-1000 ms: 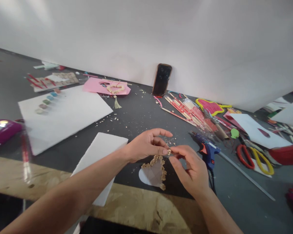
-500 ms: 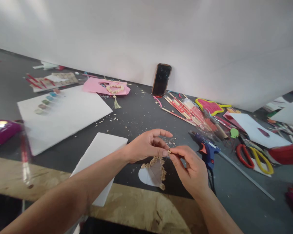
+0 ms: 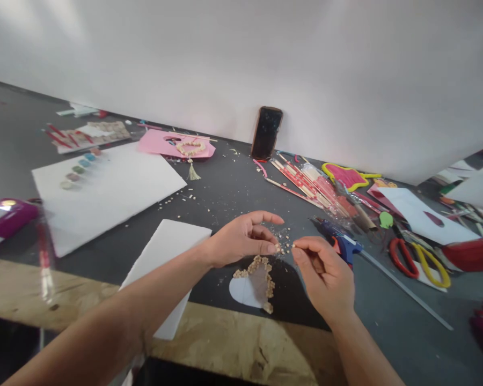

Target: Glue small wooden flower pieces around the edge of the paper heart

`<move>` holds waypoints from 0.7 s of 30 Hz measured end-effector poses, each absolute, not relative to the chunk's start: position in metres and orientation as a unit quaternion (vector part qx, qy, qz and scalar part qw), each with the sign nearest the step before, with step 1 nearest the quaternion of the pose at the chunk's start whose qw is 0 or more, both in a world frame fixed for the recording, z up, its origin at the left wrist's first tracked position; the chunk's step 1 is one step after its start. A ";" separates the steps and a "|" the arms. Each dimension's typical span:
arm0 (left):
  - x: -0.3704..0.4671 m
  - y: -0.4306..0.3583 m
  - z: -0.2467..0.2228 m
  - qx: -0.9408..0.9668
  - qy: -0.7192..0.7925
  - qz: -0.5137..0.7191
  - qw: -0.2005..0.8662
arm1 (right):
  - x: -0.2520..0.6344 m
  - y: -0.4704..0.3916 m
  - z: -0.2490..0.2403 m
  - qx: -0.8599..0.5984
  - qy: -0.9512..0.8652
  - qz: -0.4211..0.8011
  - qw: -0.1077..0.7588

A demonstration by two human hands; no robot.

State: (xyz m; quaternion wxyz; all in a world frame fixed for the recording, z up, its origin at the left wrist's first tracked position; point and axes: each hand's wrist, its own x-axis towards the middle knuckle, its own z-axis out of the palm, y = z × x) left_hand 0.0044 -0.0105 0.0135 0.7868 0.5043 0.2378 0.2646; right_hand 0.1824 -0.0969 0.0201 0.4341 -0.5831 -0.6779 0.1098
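"Work at which step is shown?"

"Small pieces appear to be matched or joined by hand. A tiny, rounded, cream-coloured piece (image 3: 293,245), perhaps wooden, is pinched between the thumb and forefinger of the right hand (image 3: 328,276). At the left hand (image 3: 239,242), thumb and forefinger are closed on a similar pale, beadlike bit (image 3: 278,248); whether one or several are held there cannot be told."

"Are the two hands touching?"

"No; a narrow gap is seen between them, with cream-coloured loose crumbs (image 3: 282,234) scattered just beyond."

"And where is the decorated shape found?"

"The white, rounded, paper-like shape (image 3: 244,291) is laid flat on the dark grey surface (image 3: 225,187), just below the left hand. Tan, knobbly clusters (image 3: 270,289) are set along part of its edge, while its rounded left end is left bare. A blue plastic glue gun (image 3: 349,247) is partly hidden behind the right hand."

"What is called for by the next move?"

"A light, steady pinch, it is judged, since pieces so small could easily be dropped."
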 end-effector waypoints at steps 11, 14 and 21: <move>0.003 -0.009 0.016 0.508 0.253 0.281 0.774 | 0.210 -0.117 0.030 -0.585 -0.790 0.054 0.172; 0.002 -0.009 0.016 0.511 0.250 0.282 0.772 | 0.216 -0.130 0.016 -0.590 -0.798 0.038 0.113; 0.001 -0.007 0.014 0.518 0.252 0.296 0.762 | 0.223 -0.147 0.009 -0.610 -0.782 0.026 0.127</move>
